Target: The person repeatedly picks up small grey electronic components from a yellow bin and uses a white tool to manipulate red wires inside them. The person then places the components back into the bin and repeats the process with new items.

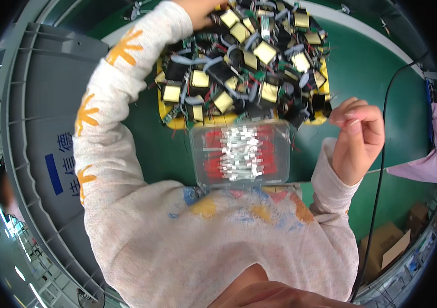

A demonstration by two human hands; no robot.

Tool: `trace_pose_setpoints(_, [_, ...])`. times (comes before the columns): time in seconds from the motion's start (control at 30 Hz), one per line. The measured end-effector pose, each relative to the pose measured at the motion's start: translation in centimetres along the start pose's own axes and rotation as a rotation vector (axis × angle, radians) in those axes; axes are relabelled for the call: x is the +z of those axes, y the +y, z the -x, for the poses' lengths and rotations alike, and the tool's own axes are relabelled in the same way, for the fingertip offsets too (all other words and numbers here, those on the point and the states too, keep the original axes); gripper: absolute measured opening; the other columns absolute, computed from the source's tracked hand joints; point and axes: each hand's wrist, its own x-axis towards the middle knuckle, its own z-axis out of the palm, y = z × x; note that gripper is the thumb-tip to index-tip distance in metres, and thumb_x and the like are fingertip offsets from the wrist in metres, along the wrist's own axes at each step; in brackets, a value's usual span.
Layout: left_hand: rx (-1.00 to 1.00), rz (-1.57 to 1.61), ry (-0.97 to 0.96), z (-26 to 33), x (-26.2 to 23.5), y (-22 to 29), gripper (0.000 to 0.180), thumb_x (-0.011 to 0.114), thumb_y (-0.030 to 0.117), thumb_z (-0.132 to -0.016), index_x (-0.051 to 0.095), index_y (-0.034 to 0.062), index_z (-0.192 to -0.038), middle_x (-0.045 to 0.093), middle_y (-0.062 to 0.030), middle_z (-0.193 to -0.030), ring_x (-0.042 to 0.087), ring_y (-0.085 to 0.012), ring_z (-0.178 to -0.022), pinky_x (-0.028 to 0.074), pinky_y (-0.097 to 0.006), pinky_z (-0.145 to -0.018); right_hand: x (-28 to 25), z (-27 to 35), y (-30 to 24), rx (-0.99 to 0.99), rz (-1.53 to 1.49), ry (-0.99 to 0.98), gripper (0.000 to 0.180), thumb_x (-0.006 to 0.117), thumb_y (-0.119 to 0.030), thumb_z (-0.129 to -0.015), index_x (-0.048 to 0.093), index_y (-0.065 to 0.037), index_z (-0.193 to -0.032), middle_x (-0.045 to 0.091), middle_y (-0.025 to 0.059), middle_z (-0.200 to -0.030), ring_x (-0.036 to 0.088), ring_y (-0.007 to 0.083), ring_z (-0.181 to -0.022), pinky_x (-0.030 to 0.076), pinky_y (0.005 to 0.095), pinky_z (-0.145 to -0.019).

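Note:
My left arm reaches up and over to the far side of a yellow tray [177, 123]. My left hand [201, 11] is at the tray's far left corner, its fingers cut off by the picture's edge and hidden among the parts. The tray is heaped with black electronic parts [222, 72] bearing pale yellow pads, grey straps, thin wires and small green circuit boards. Right of the tray's near corner, my right hand [359, 138] is raised with its fingers curled in toward the thumb. Whether anything small is between those fingertips, I cannot make out.
Between me and the tray stands a clear plastic box [281, 174] of red wires with white connectors [241, 154]. A large grey crate [39, 118] stands at the left. A black cable [382, 154] runs down the right, near cardboard boxes [385, 249] and another person's lilac sleeve [421, 159].

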Motion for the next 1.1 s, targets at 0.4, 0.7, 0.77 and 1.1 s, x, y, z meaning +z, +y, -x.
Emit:
trace_pose_setpoints(0.4, [0.021,0.396,0.537,6.9,-5.2,5.0,0.022,0.061,0.012,-0.074,0.058,0.0017,-0.093,0.057,-0.008,-0.085,0.055,-0.0188,-0.084,0.043,-0.029,-0.071,1.9,3.0,1.5,-0.073,0.772,-0.761,0.012,0.061,-0.002,-0.066,0.06,-0.003,-0.078,0.057,0.006,-0.079,0.055,0.0205,-0.07,0.045,0.0259,-0.061])
trace_pose_setpoints(0.7, [0.051,0.803,0.8,9.2,-4.9,12.4,0.034,0.052,0.004,-0.079,0.049,-0.0067,-0.111,0.054,-0.0087,-0.099,0.05,-0.0128,-0.088,0.039,-0.022,-0.079,3.5,4.1,4.2,-0.368,1.181,-0.956,0.012,0.054,-0.011,-0.062,0.056,-0.007,-0.072,0.05,0.0027,-0.082,0.048,0.0187,-0.082,0.041,0.0292,-0.069])
trace_pose_setpoints(0.77, [0.002,0.77,0.935,9.4,-3.8,13.8,0.039,0.054,0.002,-0.078,0.047,-0.0065,-0.115,0.053,-0.0075,-0.099,0.049,-0.0115,-0.089,0.038,-0.021,-0.08,3.7,4.0,4.5,-0.433,1.17,-0.996,0.011,0.054,-0.011,-0.062,0.055,-0.007,-0.073,0.051,0.0029,-0.083,0.048,0.0183,-0.083,0.039,0.029,-0.07])
trace_pose_setpoints(1.1, [-0.061,0.939,0.721,12.0,-4.3,12.4,0.036,0.065,-0.004,-0.071,0.051,-0.0048,-0.105,0.057,-0.012,-0.1,0.056,-0.0149,-0.09,0.042,-0.025,-0.08,3.0,-0.1,1.7,0.017,0.496,-1.136,0.02,0.064,-0.008,-0.068,0.057,-0.005,-0.087,0.054,0.0029,-0.064,0.052,0.0153,-0.063,0.043,0.0285,-0.061])
